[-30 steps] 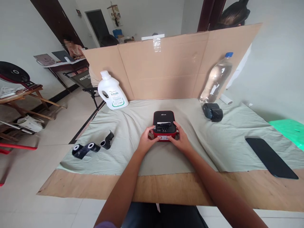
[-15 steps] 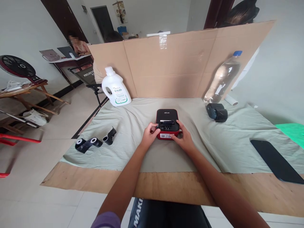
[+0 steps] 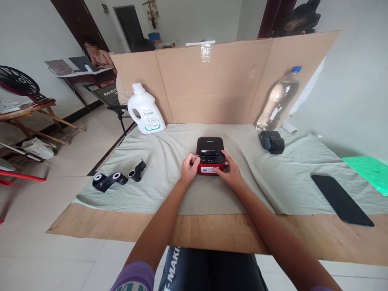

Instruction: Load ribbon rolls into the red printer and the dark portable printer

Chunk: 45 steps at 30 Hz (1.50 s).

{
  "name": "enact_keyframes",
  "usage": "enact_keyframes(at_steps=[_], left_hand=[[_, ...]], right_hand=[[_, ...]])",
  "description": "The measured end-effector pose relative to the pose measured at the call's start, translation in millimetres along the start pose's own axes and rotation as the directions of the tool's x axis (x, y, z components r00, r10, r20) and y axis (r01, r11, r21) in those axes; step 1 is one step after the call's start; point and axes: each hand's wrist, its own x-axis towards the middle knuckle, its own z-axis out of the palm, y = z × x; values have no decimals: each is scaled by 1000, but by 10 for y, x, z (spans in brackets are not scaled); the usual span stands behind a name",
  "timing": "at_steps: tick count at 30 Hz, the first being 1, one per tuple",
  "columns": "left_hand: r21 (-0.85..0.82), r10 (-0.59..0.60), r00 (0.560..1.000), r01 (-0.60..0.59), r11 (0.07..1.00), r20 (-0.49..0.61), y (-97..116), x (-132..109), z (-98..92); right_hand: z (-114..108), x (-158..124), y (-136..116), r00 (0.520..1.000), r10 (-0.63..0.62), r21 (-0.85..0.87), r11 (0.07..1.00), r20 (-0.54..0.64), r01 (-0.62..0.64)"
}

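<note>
Inspecting, I record left hand and right hand, grip curled around the red-and-black device: lid down, not yet released.

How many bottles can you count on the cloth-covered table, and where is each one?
2: a white bottle at the left and a clear bottle at the right, both before the standing cardboard, which might hide others.

This looks like a makeshift workroom or small office, with plain pale walls and a tiled floor. A person is at a desk with laptops; a cardboard screen backs the cloth-covered wooden table.
</note>
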Motion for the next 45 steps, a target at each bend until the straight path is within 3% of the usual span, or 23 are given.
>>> enact_keyframes(at_steps=[4, 9, 17, 22, 31, 39, 41, 45], left_hand=[[74, 122, 992, -120, 990, -20, -3, 44, 13], [78, 162, 984, -155, 985, -79, 44, 42, 54], [82, 139, 990, -136, 987, -29, -31, 15, 46], [81, 126, 991, -121, 989, -53, -67, -1, 49], [102, 187, 980, -180, 978, -60, -4, -26, 35], [82, 125, 991, -121, 989, -41, 16, -9, 17], [65, 118, 992, -116, 991, -36, 25, -5, 14], [29, 97, 995, -97, 995, -32, 36, 14, 10]], right_hand=[[10, 8, 31, 1000, -13, -8, 1000, -3, 13], [13, 11, 60, 999, -32, -18, 999, 7, 32], [-12, 10, -7, 999, -7, -4, 1000, 31, 7], [-10, 5, -18, 999, -9, -16, 1000, 38, 10], [9, -14, 0, 999, 5, -45, 999, 46, -3], [-15, -24, -6, 998, 3, 41, 999, 70, -5], [-57, -17, -48, 1000, -5, 55, 998, 20, 4], [-176, 246, -209, 976, -37, -18, 999, -213, 34]])
